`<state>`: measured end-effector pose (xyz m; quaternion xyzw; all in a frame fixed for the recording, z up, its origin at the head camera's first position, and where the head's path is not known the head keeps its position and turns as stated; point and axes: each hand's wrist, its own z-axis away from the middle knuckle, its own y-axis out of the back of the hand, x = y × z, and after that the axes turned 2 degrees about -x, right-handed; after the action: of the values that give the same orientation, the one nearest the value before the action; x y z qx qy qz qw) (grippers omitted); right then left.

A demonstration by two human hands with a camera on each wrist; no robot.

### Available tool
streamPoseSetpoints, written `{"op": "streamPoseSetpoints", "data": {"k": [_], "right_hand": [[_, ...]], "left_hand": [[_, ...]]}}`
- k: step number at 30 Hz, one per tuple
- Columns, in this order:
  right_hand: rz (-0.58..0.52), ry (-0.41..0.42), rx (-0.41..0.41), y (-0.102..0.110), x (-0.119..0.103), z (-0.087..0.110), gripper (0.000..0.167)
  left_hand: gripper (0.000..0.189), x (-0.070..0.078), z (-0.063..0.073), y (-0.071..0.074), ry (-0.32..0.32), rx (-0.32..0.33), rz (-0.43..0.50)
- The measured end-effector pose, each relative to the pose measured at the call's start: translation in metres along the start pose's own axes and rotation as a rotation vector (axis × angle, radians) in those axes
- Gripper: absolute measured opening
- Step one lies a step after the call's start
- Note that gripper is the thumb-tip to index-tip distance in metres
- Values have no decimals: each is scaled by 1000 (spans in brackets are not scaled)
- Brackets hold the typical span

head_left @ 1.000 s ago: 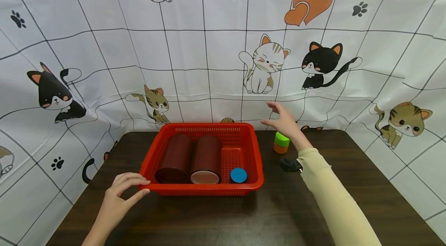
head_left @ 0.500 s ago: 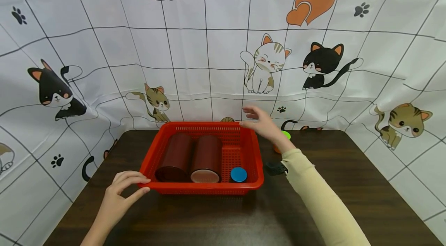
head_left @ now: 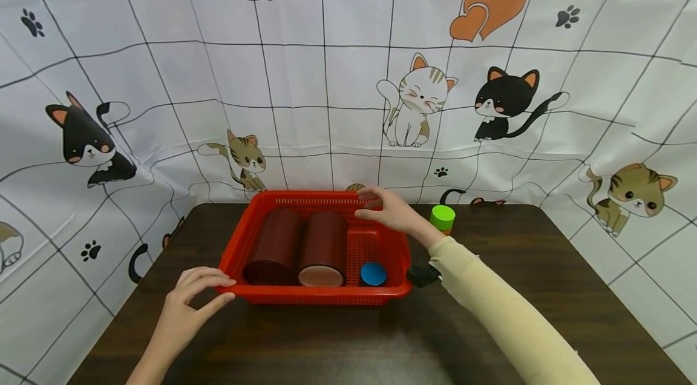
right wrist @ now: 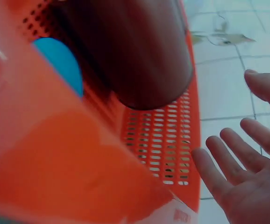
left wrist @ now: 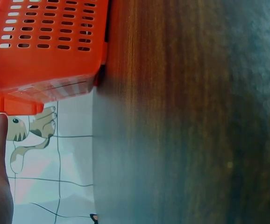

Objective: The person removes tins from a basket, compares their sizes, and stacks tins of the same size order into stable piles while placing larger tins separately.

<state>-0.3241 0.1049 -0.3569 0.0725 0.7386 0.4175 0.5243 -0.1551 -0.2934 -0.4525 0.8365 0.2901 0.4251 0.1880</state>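
Observation:
A red plastic basket [head_left: 327,295] with slotted walls stands on the dark wooden table. Two dark maroon cylinders [head_left: 323,241] lie side by side in its left and middle part. At the front right inside it is a round blue-topped object [head_left: 373,274]. My left hand [head_left: 182,306] pinches the basket's near left corner, fingers on the rim and thumb below. Over the basket's back right part hovers my right hand [head_left: 389,210], its fingers spread and holding nothing. The right wrist view shows this hand [right wrist: 247,182] beside the slotted wall, near one maroon cylinder [right wrist: 139,56].
Behind my right wrist stands a small round object with a green top [head_left: 443,217] and orange below, partly hidden. A white curtain [head_left: 348,82] printed with cats and grid lines hangs behind and beside the table [head_left: 463,342].
My right hand has moved left and a little down, from above the green-topped object to over the basket. The left hand stays at the corner, and the basket has not moved.

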Motion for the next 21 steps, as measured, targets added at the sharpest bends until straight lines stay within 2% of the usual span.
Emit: {"op": "streamPoseSetpoints", "data": {"k": [6,13,17,21], "right_hand": [[28,21,-163,-4,-5,-2,55],[176,-9,-358,-8,-11,-4,59],[247,-58,-480,-7,-16,-6,64],[210,-169,-632,-4,-21,-10,59]], "left_hand": [[34,-1,-1,1,-13,8,-1],[35,0,0,0,-19,10,-19],[36,1,0,0,-12,6,-22],[37,1,-1,0,-28,12,-10]]}}
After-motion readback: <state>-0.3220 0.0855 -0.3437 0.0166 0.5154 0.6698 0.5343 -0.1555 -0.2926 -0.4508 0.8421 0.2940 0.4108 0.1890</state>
